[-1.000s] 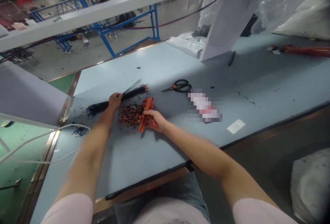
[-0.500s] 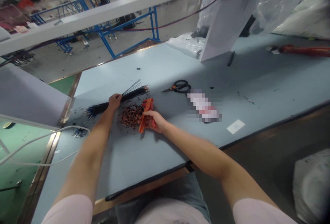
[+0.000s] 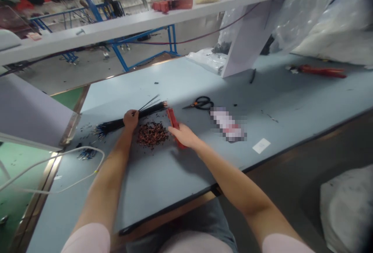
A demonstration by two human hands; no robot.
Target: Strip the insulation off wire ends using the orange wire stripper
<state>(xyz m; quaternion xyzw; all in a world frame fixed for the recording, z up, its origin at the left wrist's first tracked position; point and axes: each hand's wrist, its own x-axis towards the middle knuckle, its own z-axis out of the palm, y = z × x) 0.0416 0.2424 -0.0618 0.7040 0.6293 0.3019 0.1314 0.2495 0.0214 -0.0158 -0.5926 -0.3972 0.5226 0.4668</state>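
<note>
A bundle of thin black wires [image 3: 151,109] lies slantwise on the table, with copper-coloured tips at its right end and bluish tips at its left. My left hand [image 3: 131,120] is closed on a few black wires at the bundle, and their loose ends fan out past the fingers. My right hand [image 3: 186,136] grips a red wire stripper [image 3: 172,118], its head just short of the bundle's right end. Below the bundle, between my hands, is a pile of small black and copper-coloured scraps [image 3: 153,134].
Black-handled scissors [image 3: 201,103] lie beyond my right hand, near a blurred pinkish item [image 3: 227,124] and a white card [image 3: 261,145]. Red-handled pliers [image 3: 323,70] rest farther right. A white cable [image 3: 100,160] loops at left. Above runs a shelf [image 3: 125,24] with another red tool [image 3: 173,4].
My right hand has drawn the wire stripper slightly right, off the scrap pile, and turned it. My left hand stays closed on wires at the bundle. The camera view has shifted a little.
</note>
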